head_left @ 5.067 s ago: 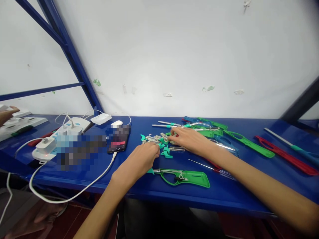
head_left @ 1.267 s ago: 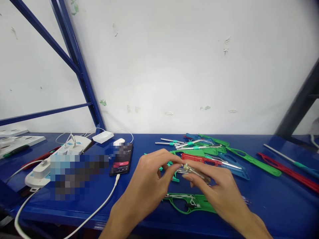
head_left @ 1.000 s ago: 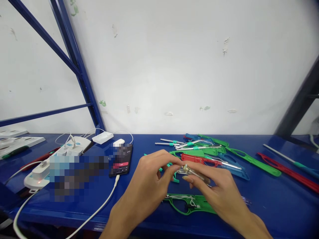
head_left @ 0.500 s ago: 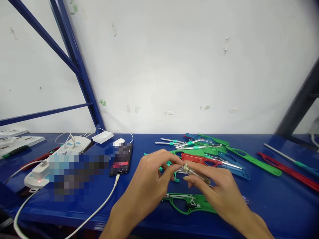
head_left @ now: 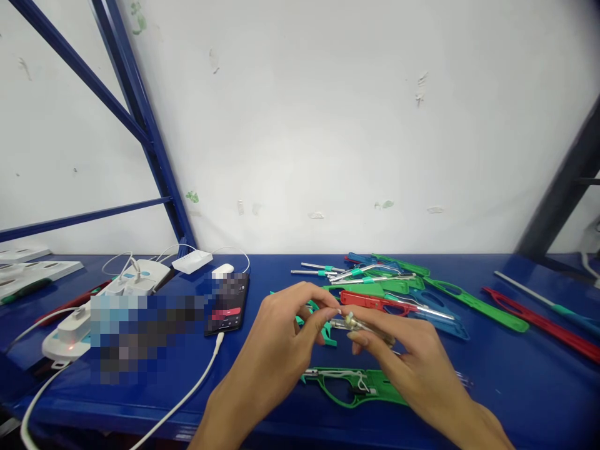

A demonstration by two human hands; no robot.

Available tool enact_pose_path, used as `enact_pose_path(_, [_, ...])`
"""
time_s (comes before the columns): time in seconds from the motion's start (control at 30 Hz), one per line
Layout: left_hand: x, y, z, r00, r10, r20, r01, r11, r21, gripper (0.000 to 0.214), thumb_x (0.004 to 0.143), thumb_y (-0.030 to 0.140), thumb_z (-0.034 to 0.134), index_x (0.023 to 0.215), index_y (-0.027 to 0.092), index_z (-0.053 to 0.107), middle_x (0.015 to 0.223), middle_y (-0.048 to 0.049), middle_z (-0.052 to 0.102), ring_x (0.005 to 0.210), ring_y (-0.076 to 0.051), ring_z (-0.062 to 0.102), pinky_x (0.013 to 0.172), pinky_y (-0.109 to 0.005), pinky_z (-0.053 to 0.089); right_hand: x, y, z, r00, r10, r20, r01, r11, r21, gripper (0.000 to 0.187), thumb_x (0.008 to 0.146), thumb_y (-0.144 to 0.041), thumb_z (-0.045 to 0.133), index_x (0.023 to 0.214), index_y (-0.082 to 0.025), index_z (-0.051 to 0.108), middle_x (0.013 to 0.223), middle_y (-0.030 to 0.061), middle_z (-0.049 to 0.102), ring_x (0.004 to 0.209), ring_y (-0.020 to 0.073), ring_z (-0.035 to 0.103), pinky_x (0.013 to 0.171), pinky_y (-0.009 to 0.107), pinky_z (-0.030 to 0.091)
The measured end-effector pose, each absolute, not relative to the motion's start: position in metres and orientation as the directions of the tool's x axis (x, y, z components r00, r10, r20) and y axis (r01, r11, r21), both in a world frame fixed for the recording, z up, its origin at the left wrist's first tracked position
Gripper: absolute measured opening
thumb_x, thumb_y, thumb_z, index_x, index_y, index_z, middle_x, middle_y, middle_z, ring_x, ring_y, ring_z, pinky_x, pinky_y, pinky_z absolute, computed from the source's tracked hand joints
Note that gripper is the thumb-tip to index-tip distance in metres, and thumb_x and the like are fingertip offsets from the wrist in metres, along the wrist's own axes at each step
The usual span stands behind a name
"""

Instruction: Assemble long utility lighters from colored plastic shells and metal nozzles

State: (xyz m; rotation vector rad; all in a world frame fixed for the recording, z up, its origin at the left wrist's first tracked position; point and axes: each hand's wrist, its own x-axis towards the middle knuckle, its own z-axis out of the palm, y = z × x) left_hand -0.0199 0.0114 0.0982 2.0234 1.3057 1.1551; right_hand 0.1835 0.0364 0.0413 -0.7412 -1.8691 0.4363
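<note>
My left hand (head_left: 276, 347) and my right hand (head_left: 412, 362) meet above the blue shelf (head_left: 492, 387). Together they pinch a small clear tube with metal parts (head_left: 363, 326); the left fingertips grip its left end, the right thumb and fingers hold its body. Below the hands lies a green plastic handle frame (head_left: 349, 385) with a white spring inside it. Small teal plastic pieces (head_left: 323, 334) lie just behind my left fingers.
Behind the hands lies a pile of green, red and blue handle frames (head_left: 398, 294) and metal rods (head_left: 314, 270). A red frame (head_left: 539, 322) lies at the right. A phone (head_left: 229, 306), white cable (head_left: 178, 400) and power strips (head_left: 75, 325) sit left.
Five seconds ago both hands were down among the parts on the shelf; now they hold the clear tube raised between them. Over the last second they barely moved.
</note>
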Motion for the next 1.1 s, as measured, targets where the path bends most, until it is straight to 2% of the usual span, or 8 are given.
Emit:
enact_pose_path(0.23, [-0.017,0.007,0.1,0.201,0.895,0.399,0.524,-0.442,0.728,0.014,0.103,0.029,0.062,0.096,0.026,0.074,0.09,0.0037,0.076,0.068,-0.012,0.067,0.056,-0.025,0.044,0.181,0.034,0.043,-0.25,0.7,0.669,0.322,0.711,-0.625,0.026,0.102,-0.036,0.064,0.122,-0.03,0.08,0.068,-0.0029,0.075,0.056,0.0142,0.067,0.056,0.022,0.056])
enact_pose_path(0.6, [-0.019,0.008,0.098,0.226,0.874,0.43,0.507,-0.482,0.714,0.011,0.101,0.024,0.064,0.097,0.025,0.075,0.087,0.0034,0.075,0.069,-0.012,0.072,0.055,-0.025,0.046,0.181,0.034,0.042,-0.252,0.682,0.687,0.322,0.729,-0.605,0.022,0.104,-0.037,0.062,0.115,-0.028,0.078,0.065,-0.0045,0.07,0.056,0.0137,0.062,0.056,0.022,0.051])
enact_pose_path(0.7, [-0.018,0.008,0.099,0.224,0.869,0.442,0.512,-0.491,0.705,0.012,0.101,0.023,0.064,0.095,0.024,0.074,0.086,0.0033,0.074,0.068,-0.013,0.072,0.055,-0.024,0.046,0.181,0.031,0.047,-0.271,0.732,0.625,0.337,0.68,-0.651,0.024,0.107,-0.041,0.054,0.108,-0.027,0.074,0.072,-0.0028,0.069,0.06,0.0145,0.061,0.057,0.024,0.049])
enact_pose_path(0.8, [-0.018,0.006,0.099,0.231,0.87,0.435,0.506,-0.489,0.71,0.012,0.102,0.022,0.063,0.096,0.024,0.074,0.087,0.0037,0.075,0.068,-0.012,0.074,0.054,-0.023,0.046,0.181,0.028,0.051,-0.211,0.775,0.595,0.37,0.627,-0.686,0.029,0.11,-0.045,0.044,0.105,-0.027,0.067,0.075,-0.0024,0.063,0.062,0.0155,0.057,0.06,0.027,0.046])
enact_pose_path(0.93, [-0.017,0.005,0.097,0.248,0.874,0.417,0.504,-0.484,0.715,0.013,0.103,0.022,0.063,0.098,0.025,0.075,0.09,0.0035,0.077,0.066,-0.011,0.075,0.053,-0.021,0.046,0.182,0.029,0.05,-0.157,0.866,0.475,0.361,0.498,-0.788,0.034,0.11,-0.053,0.039,0.111,-0.027,0.061,0.079,-0.0015,0.059,0.063,0.0152,0.051,0.055,0.027,0.039])
enact_pose_path(1.1, [-0.016,0.005,0.097,0.256,0.858,0.445,0.496,-0.512,0.702,0.017,0.103,0.022,0.063,0.105,0.028,0.079,0.092,0.004,0.078,0.062,-0.009,0.073,0.052,-0.019,0.047,0.183,0.034,0.049,-0.28,0.921,0.271,0.231,0.339,-0.912,0.039,0.109,-0.059,0.04,0.122,-0.026,0.057,0.087,-0.0003,0.06,0.062,0.0134,0.049,0.051,0.025,0.037])
